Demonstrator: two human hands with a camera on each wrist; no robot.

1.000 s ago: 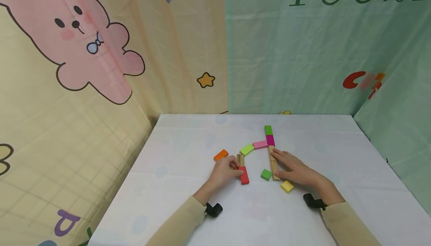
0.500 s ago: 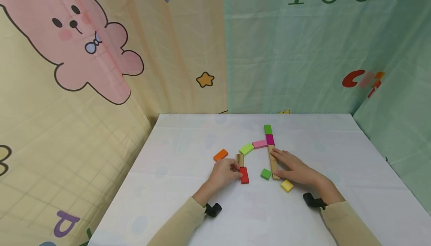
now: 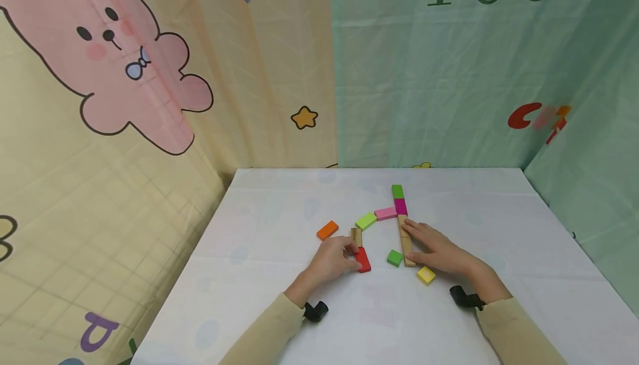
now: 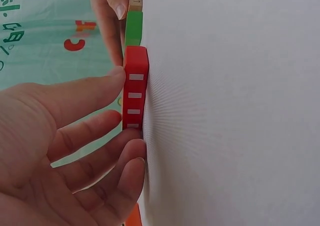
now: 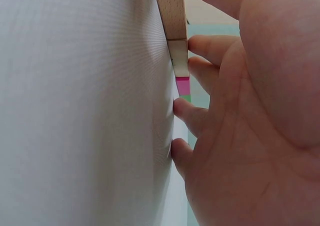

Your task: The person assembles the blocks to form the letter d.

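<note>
My left hand [image 3: 331,259] pinches a red block [image 3: 364,260] lying on the table, thumb at its near end and curled fingers toward its far end. White rectangular marks line that red block's side in the left wrist view. A short wooden block [image 3: 356,237] touches its far end, with a lime block [image 3: 366,221] and a pink block [image 3: 386,213] continuing toward the right column. My right hand [image 3: 439,248] rests with extended fingers against the wooden blocks [image 3: 406,248] of that column. Beyond these lie a magenta block [image 3: 401,206] and a green block [image 3: 397,191].
A loose orange block [image 3: 327,230] lies left of the wooden piece. Between the two rows sits a small green block [image 3: 394,258], and a yellow block [image 3: 426,275] lies below the right hand. Patterned curtains [image 3: 279,65] stand behind the white table [image 3: 279,198].
The left thumb has slid toward the near end of the red block, which has turned slightly, its near end shifting right. My right hand has stayed in place.
</note>
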